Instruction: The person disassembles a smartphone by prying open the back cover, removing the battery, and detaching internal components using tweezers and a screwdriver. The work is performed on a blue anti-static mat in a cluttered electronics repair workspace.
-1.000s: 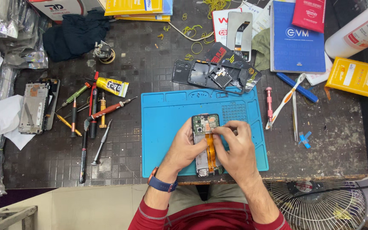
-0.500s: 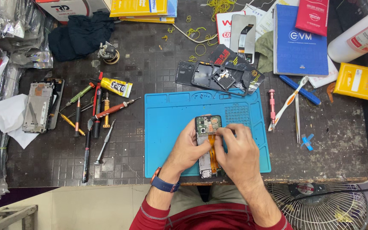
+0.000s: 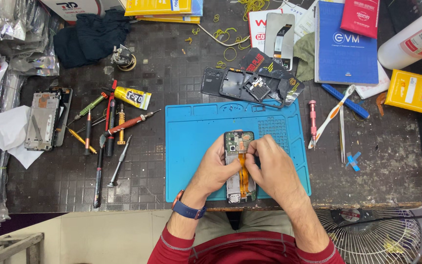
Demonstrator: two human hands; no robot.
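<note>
I am sitting at a phone repair workbench. A blue silicone repair mat (image 3: 196, 142) is lying on the dark tiled tabletop (image 3: 172, 73), with a row of red and yellow precision screwdrivers (image 3: 108, 132) spreading out beside it. A stripped grey phone frame (image 3: 42, 121), a black plastic back cover (image 3: 242, 85), a loose replacement screen with flex cable (image 3: 279, 34) and a yellow glue tube (image 3: 132, 97) are lying around.

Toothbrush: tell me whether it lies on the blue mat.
No, the toothbrush lies on the dark table, just right of the blue mat and beside the tweezers.
</note>
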